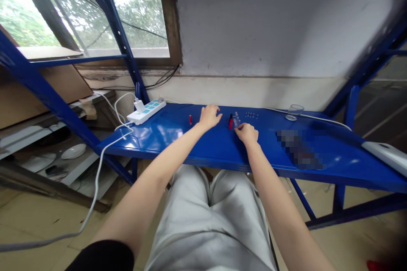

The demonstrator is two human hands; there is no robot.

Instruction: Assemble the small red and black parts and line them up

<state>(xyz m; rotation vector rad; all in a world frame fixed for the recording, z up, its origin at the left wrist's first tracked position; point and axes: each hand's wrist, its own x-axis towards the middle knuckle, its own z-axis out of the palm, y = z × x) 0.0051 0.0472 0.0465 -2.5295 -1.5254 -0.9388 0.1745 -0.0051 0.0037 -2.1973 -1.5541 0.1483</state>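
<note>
Left hand (210, 116): I am resting it open on the blue shelf (178, 139).
Right hand (247, 132): I am touching the clear pieces (236, 119); whether it grasps them, I cannot tell.
Next move: likely needing a fine pinch.

Reaching forward with both bare forearms, almost parallel. Laying the left hand (210, 117) palm down, fingers loosely spread. Curling the right hand (247, 134) just beside it, slightly nearer, knuckles up.

Your left hand (210, 116) rests palm down on the blue shelf (178, 144), with a red stick (190, 119) just left of its fingers. Your right hand (246, 132) lies curled, fingertips by the vials (235, 119) and marker (230, 122). A glass (294, 111) stands well to their right.
</note>
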